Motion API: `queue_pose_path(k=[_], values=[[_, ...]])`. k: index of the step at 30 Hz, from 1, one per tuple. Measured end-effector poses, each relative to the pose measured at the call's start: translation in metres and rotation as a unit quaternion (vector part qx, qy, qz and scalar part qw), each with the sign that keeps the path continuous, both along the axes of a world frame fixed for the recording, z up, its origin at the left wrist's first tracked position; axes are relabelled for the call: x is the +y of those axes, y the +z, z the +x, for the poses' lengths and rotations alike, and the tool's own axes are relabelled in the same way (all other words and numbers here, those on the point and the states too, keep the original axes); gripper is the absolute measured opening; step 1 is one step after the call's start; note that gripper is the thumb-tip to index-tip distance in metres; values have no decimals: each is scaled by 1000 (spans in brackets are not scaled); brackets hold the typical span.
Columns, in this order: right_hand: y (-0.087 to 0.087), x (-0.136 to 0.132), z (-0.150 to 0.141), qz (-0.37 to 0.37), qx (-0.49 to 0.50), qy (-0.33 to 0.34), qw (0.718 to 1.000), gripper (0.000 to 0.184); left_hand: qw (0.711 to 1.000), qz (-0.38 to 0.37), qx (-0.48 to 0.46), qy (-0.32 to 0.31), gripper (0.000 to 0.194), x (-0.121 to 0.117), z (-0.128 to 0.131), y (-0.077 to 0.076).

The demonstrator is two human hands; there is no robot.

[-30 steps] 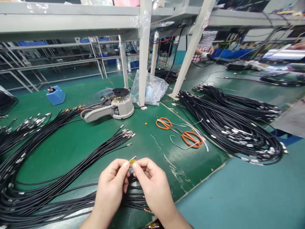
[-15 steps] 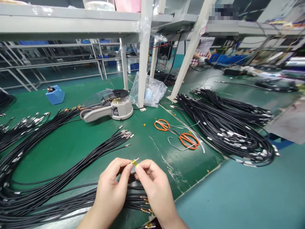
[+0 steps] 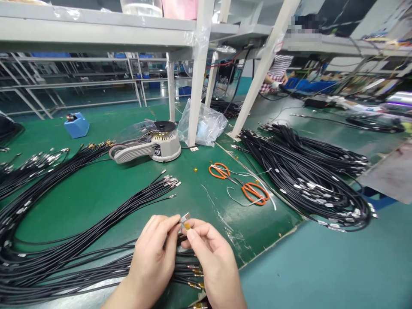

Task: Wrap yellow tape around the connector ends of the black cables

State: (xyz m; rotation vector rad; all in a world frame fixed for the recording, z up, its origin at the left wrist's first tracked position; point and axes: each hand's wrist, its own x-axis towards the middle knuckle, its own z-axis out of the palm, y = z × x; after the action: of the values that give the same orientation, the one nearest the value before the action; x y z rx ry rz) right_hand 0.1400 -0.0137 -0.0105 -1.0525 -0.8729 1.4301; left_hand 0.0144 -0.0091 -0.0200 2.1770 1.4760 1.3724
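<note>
My left hand [image 3: 156,253] is closed in a pinch on a cable whose silvery metal connector [image 3: 185,217] sticks out past the fingertips. Just to its right, my right hand [image 3: 214,257] pinches a small piece of yellow tape [image 3: 187,225] between thumb and forefinger. The tape is right at the connector; whether it is stuck there I cannot tell. Under both hands runs a bundle of black cables [image 3: 96,268]. Several of its ends, right of my left hand, carry yellow-wrapped metal connectors [image 3: 195,274].
Beyond my hands lies another black cable bundle [image 3: 138,204] with bare metal ends. A tape dispenser [image 3: 164,146] stands behind it. Orange-handled scissors [image 3: 255,193] lie to the right, near coiled cables [image 3: 309,176]. Shelf posts [image 3: 201,86] rise at the back; a person [image 3: 278,73] works beyond.
The metal connector now shows more clearly above my left fingertips. My right fingers have shifted slightly right with the yellow tape, which was stretched between both hands before. The view has tilted a little.
</note>
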Motion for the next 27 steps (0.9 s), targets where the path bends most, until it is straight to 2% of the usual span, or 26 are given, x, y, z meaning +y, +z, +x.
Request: queue_pose_path(k=[6,12,18,27], values=[[0,1,0,-23,13,17,1000,18,1000,4,-6,-28,19,-2,-1,3],[3,3,3,-8,-12,25,1000,16,999,24,6,-46,25,-2,-4,7],[6,5,2,-6,-13,29,999,15,996,68,21,-47,30,-2,-4,7],[9,5,2,-9,-16,33,999,18,996,78,16,-43,33,-3,-5,7]])
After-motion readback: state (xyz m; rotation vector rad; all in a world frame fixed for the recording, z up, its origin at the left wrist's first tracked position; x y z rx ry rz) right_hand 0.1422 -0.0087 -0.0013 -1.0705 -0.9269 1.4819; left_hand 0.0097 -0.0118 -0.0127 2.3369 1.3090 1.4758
